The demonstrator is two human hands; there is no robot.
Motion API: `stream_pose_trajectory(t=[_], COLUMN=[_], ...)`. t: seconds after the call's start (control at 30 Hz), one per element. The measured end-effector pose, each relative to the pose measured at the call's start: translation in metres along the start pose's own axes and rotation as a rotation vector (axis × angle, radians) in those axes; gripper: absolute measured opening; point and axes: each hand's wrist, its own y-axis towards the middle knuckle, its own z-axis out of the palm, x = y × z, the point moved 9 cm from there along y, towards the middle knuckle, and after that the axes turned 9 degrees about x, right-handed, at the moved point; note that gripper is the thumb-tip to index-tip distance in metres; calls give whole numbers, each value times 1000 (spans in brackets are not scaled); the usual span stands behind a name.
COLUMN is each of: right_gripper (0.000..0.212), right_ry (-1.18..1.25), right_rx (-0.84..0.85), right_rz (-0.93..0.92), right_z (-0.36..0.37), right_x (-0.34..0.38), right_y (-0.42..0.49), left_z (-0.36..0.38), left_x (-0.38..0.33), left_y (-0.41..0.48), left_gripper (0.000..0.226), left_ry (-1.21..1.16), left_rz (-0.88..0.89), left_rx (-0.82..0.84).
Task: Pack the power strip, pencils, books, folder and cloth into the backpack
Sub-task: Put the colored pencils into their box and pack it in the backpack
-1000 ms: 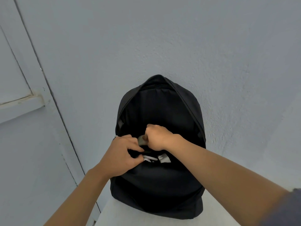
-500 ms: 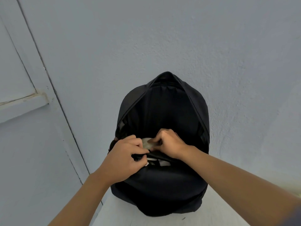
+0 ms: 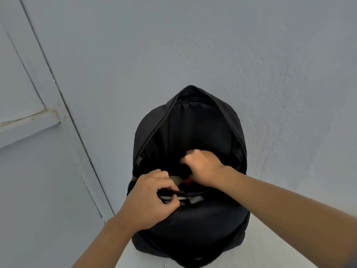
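The left hand [image 3: 152, 200] has its fingers [image 3: 168, 185] and thumb pinched on the front lip of the black backpack [image 3: 193, 229], whose main compartment gapes open. The right hand [image 3: 202, 167] is inside that compartment with its fingers curled downward; whether they hold anything cannot be told. Between the hands a pale object [image 3: 174, 179] and a red object [image 3: 188, 179] show inside. A pale tag [image 3: 196, 200] under the lip is too blurred to read. The backpack stands upright on a white table [image 3: 270, 254], against a blue-grey wall [image 3: 193, 45].
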Motion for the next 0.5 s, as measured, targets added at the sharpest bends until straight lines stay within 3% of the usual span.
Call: stream_pose_trajectory(t=[0.1, 0.23, 0.33, 0.5], right_gripper=[27, 41, 39, 62], right_ry=[-60, 119, 144, 160], right_rx=[149, 328, 326, 188], right_rz=[153, 224, 223, 254], right_z=[10, 27, 30, 33], right_x=[-24, -47, -48, -37], right_y=[-13, -25, -27, -24], left_z=[0, 0, 2, 8], left_x=[5, 4, 3, 4], left_y=[-1, 1, 1, -4], left_gripper=[13, 24, 26, 19], left_ry=[-19, -11, -23, -56], left_rz=[-29, -36, -26, 1], left_rx=[11, 1, -17, 13])
